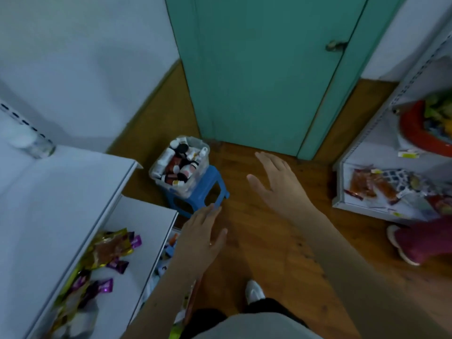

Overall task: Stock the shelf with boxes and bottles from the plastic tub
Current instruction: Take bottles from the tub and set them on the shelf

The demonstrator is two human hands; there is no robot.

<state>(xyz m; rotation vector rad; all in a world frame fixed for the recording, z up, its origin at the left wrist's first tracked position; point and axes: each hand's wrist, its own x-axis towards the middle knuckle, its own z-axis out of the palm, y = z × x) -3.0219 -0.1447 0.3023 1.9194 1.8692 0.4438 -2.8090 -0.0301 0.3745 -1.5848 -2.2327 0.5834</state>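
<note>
A clear plastic tub (156,173) full of several small bottles and boxes stands on a blue stool (208,189) on the wooden floor, ahead and left of centre. A white shelf unit (61,192) runs along the left; one glass bottle (36,146) lies on its top board. My left hand (203,233) hovers with straight fingers just below the stool, holding nothing. Stretched forward to the right of the tub, my right hand (274,182) has its fingers spread and is empty too.
A lower board of the left shelf holds sweets in shiny wrappers (110,253). A teal door (264,69) closes the far end. On the right stands a second shelf (367,182) with snack packets and a red basin (420,133). Another person's foot (413,243) is at right.
</note>
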